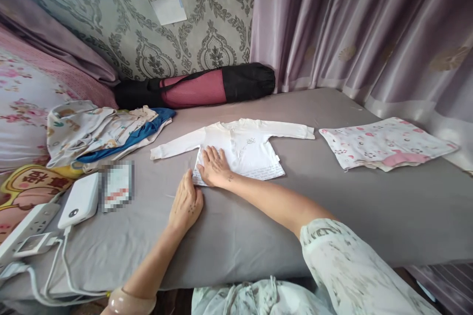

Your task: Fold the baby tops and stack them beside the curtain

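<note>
A small white long-sleeved baby shirt lies spread on the grey sheet, sleeves stretched out to both sides. It has a small printed motif on the chest and a patterned band along the hem. My right hand rests open and flat on the shirt's lower left part, fingers pointing away from me. At the lower left corner of the hem, my left hand has its fingers closed together on the fabric edge. The fingertips and thumb of that hand are partly hidden.
Folded printed cloth lies at right; a pile of clothes at left. A white power bank, a blurred packet and a power strip with cables sit front left. A black-and-pink rolled bag lies along the wall.
</note>
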Tool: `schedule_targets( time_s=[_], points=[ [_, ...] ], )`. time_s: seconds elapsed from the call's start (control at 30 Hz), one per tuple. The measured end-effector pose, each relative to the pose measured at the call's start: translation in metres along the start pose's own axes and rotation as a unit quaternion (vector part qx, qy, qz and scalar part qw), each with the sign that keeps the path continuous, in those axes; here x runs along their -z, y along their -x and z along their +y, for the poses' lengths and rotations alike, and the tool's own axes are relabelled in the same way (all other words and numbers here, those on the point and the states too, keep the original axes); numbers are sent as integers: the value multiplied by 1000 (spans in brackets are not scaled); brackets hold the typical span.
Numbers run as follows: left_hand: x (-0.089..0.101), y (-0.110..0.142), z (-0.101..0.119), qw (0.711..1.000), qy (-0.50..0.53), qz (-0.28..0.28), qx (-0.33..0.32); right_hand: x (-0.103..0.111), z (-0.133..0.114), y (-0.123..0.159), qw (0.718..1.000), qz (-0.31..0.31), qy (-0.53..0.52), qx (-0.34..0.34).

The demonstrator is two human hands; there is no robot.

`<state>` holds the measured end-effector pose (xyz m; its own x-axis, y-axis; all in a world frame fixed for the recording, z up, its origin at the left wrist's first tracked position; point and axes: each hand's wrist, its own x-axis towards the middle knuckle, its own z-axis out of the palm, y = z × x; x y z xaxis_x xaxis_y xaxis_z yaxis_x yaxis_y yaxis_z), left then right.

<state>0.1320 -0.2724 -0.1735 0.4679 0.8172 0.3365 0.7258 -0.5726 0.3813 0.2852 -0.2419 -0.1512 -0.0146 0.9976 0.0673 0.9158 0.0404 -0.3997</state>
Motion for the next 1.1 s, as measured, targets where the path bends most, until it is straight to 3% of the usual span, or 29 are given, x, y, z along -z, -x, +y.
schedule_targets(
  time_s=[0.17, 0.27, 0.37, 0.47, 0.53, 0.63, 0.77, 1.03, 1.1],
  points=[
    [2, -6, -19, 989, 102, 17, 103, 18, -10, 54, 990, -95, -61, 83],
    [9, -16, -12, 984, 102, 33, 145, 41, 1, 75, 970, -132, -120, 165],
    [11, -34, 12, 992, 70, 68, 82, 62, 34, 80, 981, -25, -113, 157],
    [0, -55, 44, 996, 62, 15, -66, 74, 77, 73, 996, 50, -14, 76],
    [-10, -67, 61, 991, 24, -54, -119, 76, 102, 71, 997, 46, 49, 27],
    [-23, -79, 73, 980, -51, -137, -138, 73, 125, 74, 995, 3, 97, 5],
    [-32, -83, 67, 965, -90, -209, -134, 66, 132, 83, 994, -25, 106, -10],
    [-29, -88, 60, 953, -100, -253, -136, 71, 131, 81, 994, -51, 90, -21],
    [-24, -89, 52, 958, -105, -232, -135, 77, 131, 84, 995, -50, 80, -16]
  ],
)
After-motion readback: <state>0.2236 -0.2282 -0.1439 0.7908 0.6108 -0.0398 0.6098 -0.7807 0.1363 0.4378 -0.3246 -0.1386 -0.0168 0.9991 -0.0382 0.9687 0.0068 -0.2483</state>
